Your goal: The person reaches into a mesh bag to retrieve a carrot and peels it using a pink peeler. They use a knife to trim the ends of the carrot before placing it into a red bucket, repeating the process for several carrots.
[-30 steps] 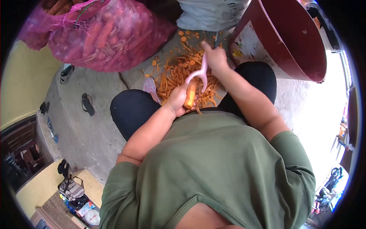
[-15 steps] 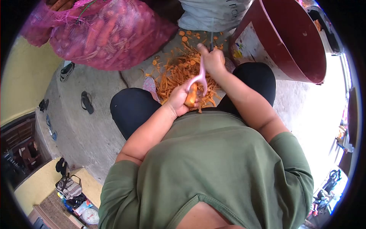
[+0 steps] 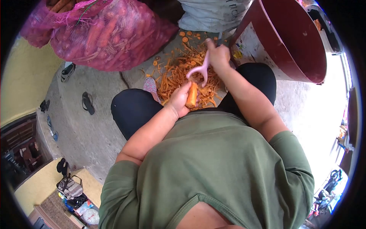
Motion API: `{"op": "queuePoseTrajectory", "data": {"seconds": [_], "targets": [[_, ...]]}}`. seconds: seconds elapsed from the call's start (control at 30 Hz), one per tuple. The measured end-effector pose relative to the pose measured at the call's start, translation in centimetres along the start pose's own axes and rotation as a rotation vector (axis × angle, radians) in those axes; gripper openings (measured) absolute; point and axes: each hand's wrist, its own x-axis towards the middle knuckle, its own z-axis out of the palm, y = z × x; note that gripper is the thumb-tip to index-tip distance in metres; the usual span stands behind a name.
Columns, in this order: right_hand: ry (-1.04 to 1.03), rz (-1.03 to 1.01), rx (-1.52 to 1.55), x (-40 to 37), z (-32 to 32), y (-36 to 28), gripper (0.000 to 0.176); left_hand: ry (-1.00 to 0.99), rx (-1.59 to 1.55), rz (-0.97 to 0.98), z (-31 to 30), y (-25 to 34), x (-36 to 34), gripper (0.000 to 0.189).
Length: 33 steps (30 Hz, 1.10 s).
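My left hand (image 3: 180, 100) is closed around a peeled orange carrot (image 3: 192, 95), held just in front of my waist. My right hand (image 3: 219, 57) grips a pink Y-shaped peeler (image 3: 203, 70), whose head is at the far end of the carrot, slightly apart from it. A thin grey blade-like piece (image 3: 220, 38) sticks out past the right fist; its lower part is hidden by the hand. Beneath both hands, a heap of orange peelings (image 3: 171, 82) covers the floor between my feet, with cut carrot ends (image 3: 185, 39) scattered at its far side.
A pink mesh sack of carrots (image 3: 110, 36) stands far left, a white sack (image 3: 213, 17) beyond the peelings. On the right, a large dark red bucket (image 3: 263, 42) is close to my right knee. Sandals (image 3: 87, 103) lie on the concrete; a dial scale (image 3: 90, 216) is lower left.
My right hand and the peeler have moved away from me and slightly right, off the carrot. The carrot, still in my left hand, now shows more of its side.
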Motion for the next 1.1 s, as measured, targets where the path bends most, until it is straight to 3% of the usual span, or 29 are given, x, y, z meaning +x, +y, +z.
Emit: {"op": "queuePoseTrajectory", "data": {"seconds": [0.07, 0.13, 0.23, 0.33, 0.37, 0.4, 0.47, 0.6, 0.7, 0.77, 0.9, 0.93, 1.0, 1.1], "targets": [[-0.141, 0.096, 0.255, 1.9, -0.4, 1.2, 0.049, -0.007, -0.003, -0.006, 0.7, 0.1, -0.5, 0.03], [-0.057, 0.026, 0.077, -0.1, -0.3, 0.0, 0.045, 0.065, 0.005, -0.002, 1.1, 0.4, -0.7, 0.028], [-0.399, -0.043, 0.123, -4.4, -2.5, -2.3, 0.053, 0.176, -0.032, 0.049, 2.7, 1.2, -1.0, 0.024], [-0.318, 0.037, 0.052, -2.8, -2.2, -2.3, 0.045, -0.006, 0.142, 0.029, 0.2, 0.8, -0.3, 0.024], [-0.127, -0.05, 0.008, -1.4, -1.2, -1.1, 0.054, 0.059, 0.14, 0.124, 0.6, 0.5, -0.2, 0.024], [-0.077, 0.009, 0.01, 0.2, -1.0, -0.4, 0.052, 0.06, 0.166, 0.131, 1.3, 0.5, -0.6, 0.025], [-0.093, 0.081, 0.258, 2.8, 0.0, 1.7, 0.051, 0.064, 0.217, 0.144, 2.0, 0.5, -1.1, 0.027], [-0.046, -0.059, 0.032, 0.6, -0.4, 0.3, 0.044, 0.002, 0.097, -0.013, 1.5, 0.9, -1.0, 0.028], [-0.029, 0.01, 0.172, 1.9, -0.8, 0.9, 0.048, -0.06, 0.206, 0.016, 1.8, 1.2, -1.5, 0.022], [-0.078, 0.124, 0.267, 2.2, -1.2, 0.8, 0.049, -0.015, 0.33, 0.034, 1.0, 0.6, -1.2, 0.019], [-0.248, 0.014, 0.006, -1.7, -1.8, -1.4, 0.047, 0.203, 0.566, 0.203, 0.5, 0.1, -0.4, 0.026], [-0.277, -0.016, 0.081, -2.0, -0.8, -0.5, 0.048, 0.191, 0.602, 0.219, 0.6, 0.0, -0.4, 0.027], [-0.249, -0.058, 0.008, -1.8, -1.2, -0.7, 0.048, 0.166, 0.675, 0.249, 1.0, 0.0, -0.6, 0.028], [-0.156, 0.03, 0.086, 0.5, -1.1, -0.2, 0.046, 0.309, 0.862, 0.119, 2.2, 0.7, -1.3, 0.034]]}}
